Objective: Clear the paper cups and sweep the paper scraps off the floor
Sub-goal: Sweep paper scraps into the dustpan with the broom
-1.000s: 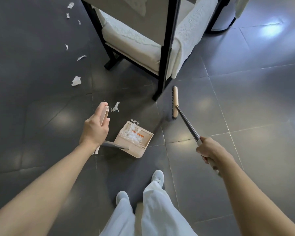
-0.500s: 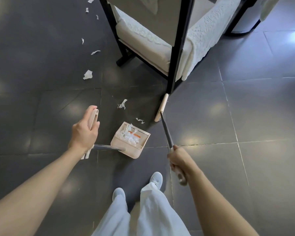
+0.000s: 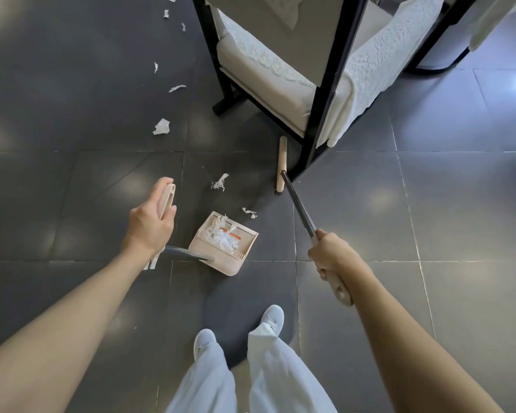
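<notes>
The broom head [image 3: 281, 163] has come across from the open tile right of the chair leg [image 3: 319, 108] and now lies just at the foot of that leg, near the middle of the frame and above the two nearest paper scraps [image 3: 220, 182]. Those scraps, and the dustpan [image 3: 221, 265] below them, lie much as they did a second ago, so this looks like the broom being set behind them for a pull toward the pan rather than a stroke already made.

The left hand [image 3: 151, 222], left of centre, has its fingers wrapped round the dustpan's tall handle [image 3: 167, 201]. The right hand [image 3: 329, 253], right of centre, has its fingers closed round the pale grip end of the broom handle [image 3: 298, 207].

The dustpan is cream plastic, boxy, with a ribbed back wall and a comb of teeth along one edge. It already holds a heap of crumpled white paper. Its mouth faces up the frame toward the scraps.

The broom head is a narrow cream bar on a dark metal shaft. The scraps are thin, torn and curled, and light enough, probably, to skitter away from a fast stroke.

More of them trail up the left of the frame: a larger crumpled piece [image 3: 161, 127], then smaller slivers [image 3: 177, 88] toward the top edge.

The floor [image 3: 429, 204] is dark, glossy tile with pale grout lines. The chair [image 3: 265, 70] has a black frame and a white, embossed cushion. No paper cups are in view.
</notes>
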`<act>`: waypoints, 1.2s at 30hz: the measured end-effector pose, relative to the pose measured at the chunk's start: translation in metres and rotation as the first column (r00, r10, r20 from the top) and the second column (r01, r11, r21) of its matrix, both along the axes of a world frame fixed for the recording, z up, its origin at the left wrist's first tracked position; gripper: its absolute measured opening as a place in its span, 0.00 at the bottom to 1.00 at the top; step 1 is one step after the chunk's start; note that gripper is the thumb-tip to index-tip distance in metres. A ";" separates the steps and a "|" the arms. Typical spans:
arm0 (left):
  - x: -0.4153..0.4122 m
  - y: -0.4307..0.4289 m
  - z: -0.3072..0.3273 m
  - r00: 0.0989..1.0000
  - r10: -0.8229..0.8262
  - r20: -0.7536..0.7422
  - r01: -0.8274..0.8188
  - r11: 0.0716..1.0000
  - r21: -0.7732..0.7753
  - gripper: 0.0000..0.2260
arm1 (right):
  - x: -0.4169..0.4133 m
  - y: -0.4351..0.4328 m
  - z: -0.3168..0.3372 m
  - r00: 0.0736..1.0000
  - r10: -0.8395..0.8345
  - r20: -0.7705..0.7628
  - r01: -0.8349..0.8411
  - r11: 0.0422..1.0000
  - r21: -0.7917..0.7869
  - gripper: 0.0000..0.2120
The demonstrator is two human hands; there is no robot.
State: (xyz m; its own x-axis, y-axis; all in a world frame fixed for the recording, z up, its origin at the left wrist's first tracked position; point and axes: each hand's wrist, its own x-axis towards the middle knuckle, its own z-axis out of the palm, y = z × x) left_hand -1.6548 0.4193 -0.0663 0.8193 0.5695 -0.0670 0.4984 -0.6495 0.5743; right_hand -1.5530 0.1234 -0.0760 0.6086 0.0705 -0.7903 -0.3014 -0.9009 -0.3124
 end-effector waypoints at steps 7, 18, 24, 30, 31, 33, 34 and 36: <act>0.011 0.017 -0.003 0.997 0.041 0.067 -0.039 0.999 -0.034 0.19 | -0.038 0.042 -0.002 0.973 0.153 -0.172 -0.153 0.988 0.013 0.21; -0.023 0.088 0.002 0.998 -0.042 0.047 0.044 0.998 -0.042 0.21 | -0.048 0.103 0.050 0.990 -0.010 -0.143 0.028 0.992 0.124 0.15; -0.025 0.176 0.016 0.991 -0.095 0.096 0.099 0.994 -0.036 0.22 | -0.035 0.190 0.063 0.991 -0.125 -0.043 0.129 0.983 0.127 0.16; -0.019 0.258 0.010 0.992 -0.107 0.060 0.113 0.988 -0.104 0.23 | -0.028 0.269 0.013 0.986 -0.163 0.032 0.161 0.984 0.072 0.19; -0.017 0.268 0.006 0.992 -0.116 0.051 0.120 0.987 -0.107 0.23 | -0.028 0.277 0.002 0.988 -0.149 0.036 0.148 0.988 0.046 0.19; -0.011 0.284 -0.001 0.987 -0.153 0.045 0.157 0.981 -0.110 0.23 | -0.030 0.289 -0.016 0.992 -0.123 0.024 0.123 0.992 -0.010 0.19; -0.007 0.291 -0.004 0.985 -0.165 0.042 0.169 0.979 -0.113 0.23 | -0.032 0.292 -0.023 0.995 -0.102 0.003 0.103 0.994 -0.042 0.20; 0.003 0.302 -0.007 0.985 -0.166 0.040 0.170 0.977 -0.128 0.23 | -0.035 0.294 -0.033 0.998 -0.055 -0.039 0.050 0.993 -0.110 0.24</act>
State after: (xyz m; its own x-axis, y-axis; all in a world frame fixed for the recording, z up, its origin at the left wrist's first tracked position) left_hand -1.6517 0.7216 -0.0729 0.9051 0.4117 -0.1062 0.3705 -0.6411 0.6721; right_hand -1.5875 0.4171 -0.1089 0.5751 -0.0487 -0.8166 -0.3603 -0.9113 -0.1994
